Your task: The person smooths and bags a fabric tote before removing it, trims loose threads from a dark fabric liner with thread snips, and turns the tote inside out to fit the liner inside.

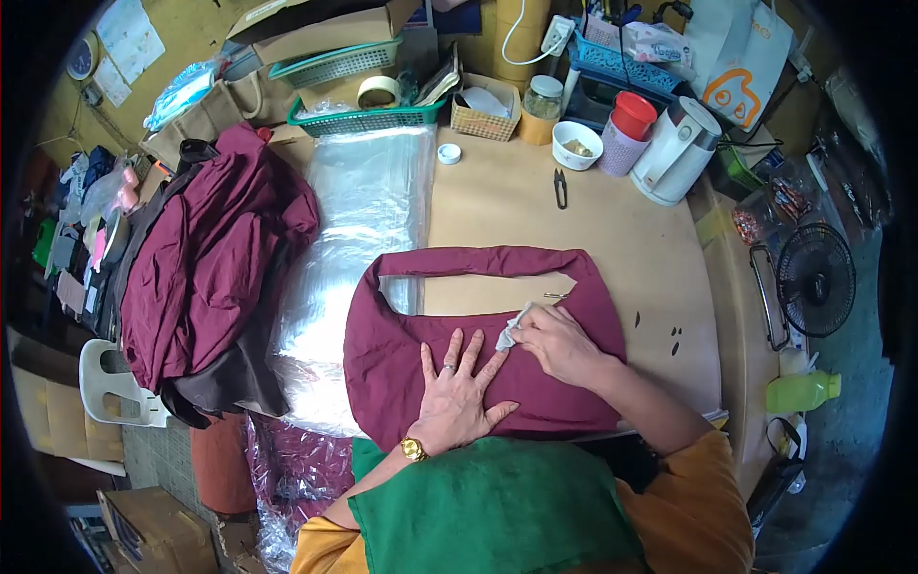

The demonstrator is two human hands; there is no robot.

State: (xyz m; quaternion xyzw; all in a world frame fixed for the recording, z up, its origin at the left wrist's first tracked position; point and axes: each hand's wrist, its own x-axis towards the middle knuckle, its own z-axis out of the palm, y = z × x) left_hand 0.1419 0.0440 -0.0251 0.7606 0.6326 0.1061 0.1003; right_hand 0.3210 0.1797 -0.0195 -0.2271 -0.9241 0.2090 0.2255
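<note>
A maroon fabric shoulder bag (384, 359) lies flat on the table in front of me, its strap loop pointing away. My left hand (461, 394) presses on the bag's body with fingers spread, holding nothing. Pinched in my right hand (559, 346) is a small whitish cloth (512, 328), which touches the bag near its upper edge. A small metallic piece (555, 296) shows just beyond the right hand; its kind is unclear. Part of the bag is covered by both hands and the right forearm.
Clear plastic sheets (368, 210) lie left of the bag, beside a heap of maroon and black bags (215, 258). Thread snips (560, 189), a white bowl (578, 143), a kettle (676, 151) and a green basket (368, 119) stand or lie toward the back. A fan (815, 279) is at right.
</note>
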